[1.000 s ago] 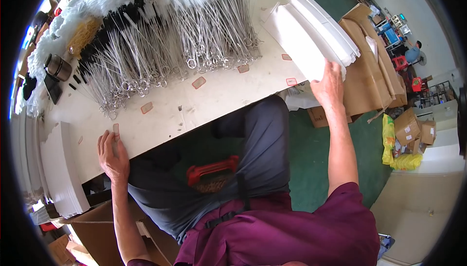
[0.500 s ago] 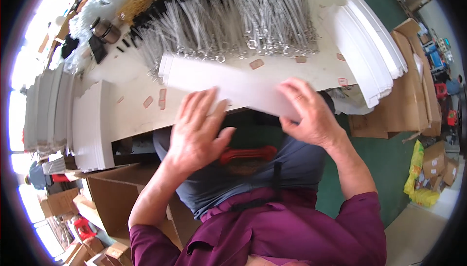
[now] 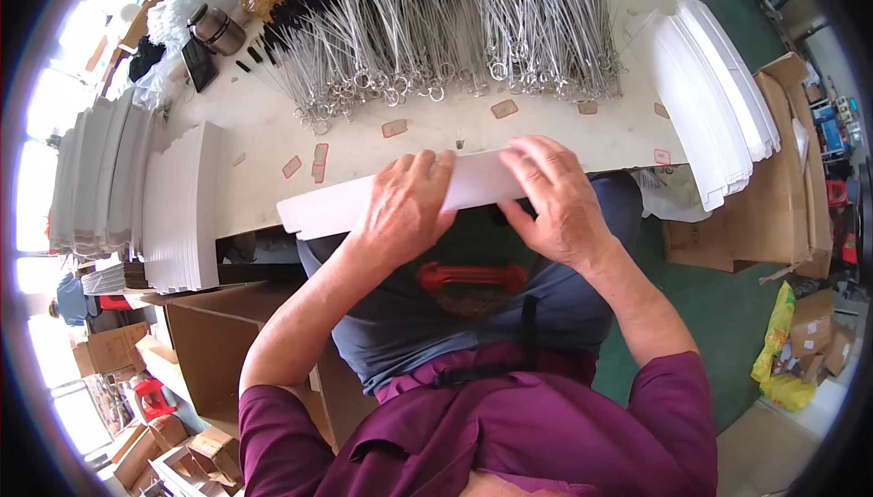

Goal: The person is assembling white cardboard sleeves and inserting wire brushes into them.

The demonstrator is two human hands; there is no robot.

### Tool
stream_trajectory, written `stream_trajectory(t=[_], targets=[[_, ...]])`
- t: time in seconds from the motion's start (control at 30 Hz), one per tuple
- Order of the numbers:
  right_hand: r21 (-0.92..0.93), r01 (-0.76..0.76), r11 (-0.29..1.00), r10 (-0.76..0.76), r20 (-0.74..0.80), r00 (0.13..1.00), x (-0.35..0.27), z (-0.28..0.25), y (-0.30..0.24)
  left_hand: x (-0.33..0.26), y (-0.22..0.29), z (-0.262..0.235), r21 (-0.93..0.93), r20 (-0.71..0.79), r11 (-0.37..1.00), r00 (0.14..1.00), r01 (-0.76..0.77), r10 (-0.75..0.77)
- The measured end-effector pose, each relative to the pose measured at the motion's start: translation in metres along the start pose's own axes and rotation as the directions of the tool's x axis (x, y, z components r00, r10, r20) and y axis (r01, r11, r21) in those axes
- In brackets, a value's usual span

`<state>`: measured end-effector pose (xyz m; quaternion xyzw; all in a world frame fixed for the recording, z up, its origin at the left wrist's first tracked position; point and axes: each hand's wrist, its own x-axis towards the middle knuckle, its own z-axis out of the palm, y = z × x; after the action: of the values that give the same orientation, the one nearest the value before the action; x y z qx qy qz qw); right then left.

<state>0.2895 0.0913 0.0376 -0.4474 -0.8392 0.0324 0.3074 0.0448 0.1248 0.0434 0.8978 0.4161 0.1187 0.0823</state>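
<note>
A long, narrow white carton (image 3: 485, 179) lies across the front edge of the table, one end tapering to a small flap on the left. My left hand (image 3: 403, 204) is closed over its middle, with fingers on top and the thumb at the near side. At the right end, my right hand (image 3: 556, 204) grips the carton between its fingers and thumb. Beyond my hands, several thin metal rods with ring ends (image 3: 400, 79) lie in a wide heap, some in clear sleeves.
Stacked flat white cartons stand at the left (image 3: 182, 215) and right (image 3: 718, 115) of the table (image 3: 250, 192). Small red-edged labels (image 3: 394, 128) are scattered on it. A brown flask (image 3: 218, 31) stands far left. An open cardboard box (image 3: 214, 351) is below left; a red-handled object (image 3: 473, 277) is between my knees.
The carton has come down toward me and turned nearly level. My left hand, spread beside it before, now closes on its middle; the right hand stays at its right end.
</note>
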Motion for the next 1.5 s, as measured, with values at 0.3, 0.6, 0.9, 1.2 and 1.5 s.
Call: stream_trajectory(t=[0.3, 0.6, 0.9, 1.2, 1.5], targets=[[0.069, -0.337, 0.939, 0.343, -0.093, 0.935, -0.018, 0.027, -0.008, 0.003, 0.0, 0.011, 0.056, -0.088, 0.997, 0.994, -0.059, 0.064], [0.632, -0.547, 0.549, 0.606, 0.149, 0.781, -0.015, 0.034, -0.012, -0.01, -0.005, 0.021, 0.075, -0.074, 0.996, 0.996, -0.046, 0.051], [0.663, -0.749, 0.018, 0.483, 0.65, 0.587, 0.008, -0.001, -0.004, -0.008, -0.007, 0.013, 0.084, -0.108, 0.991, 0.988, -0.105, 0.114], [0.587, -0.709, -0.39, 0.328, 0.808, 0.489, 0.011, -0.001, 0.006, -0.01, -0.016, 0.013, 0.067, -0.119, 0.99, 0.984, -0.123, 0.13], [-0.063, 0.042, 0.997, -0.034, 0.121, 0.992, 0.023, 0.001, -0.014, 0.0, -0.013, 0.003, -0.025, -0.045, 0.997, 0.996, -0.074, 0.073]])
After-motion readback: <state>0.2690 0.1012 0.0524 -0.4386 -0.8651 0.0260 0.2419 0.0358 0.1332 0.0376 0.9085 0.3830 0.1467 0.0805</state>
